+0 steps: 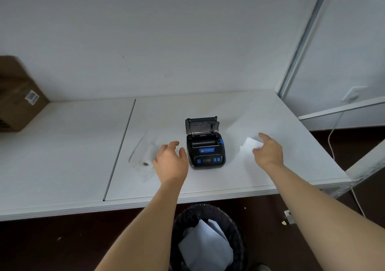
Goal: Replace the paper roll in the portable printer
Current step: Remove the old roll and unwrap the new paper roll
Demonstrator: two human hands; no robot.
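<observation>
The fingers of the left hand (170, 160) are spread and relaxed, nothing gripped; they hover just beside the portable printer (205, 150), between it and the new paper roll (146, 158) lying on its side in clear wrap on the white table (208, 183). The right hand (268, 150) is likewise opened out, its fingertips over or touching a loose strip of white paper (251, 143); contact cannot be confirmed. The printer's lid (201, 125) is stood up and the bay looks empty, though its depth is not seen. A roll dropped in the wrong way round would likely feed blank, and the wrap could be left on. A waste bin (208, 235) sits below the table edge.
</observation>
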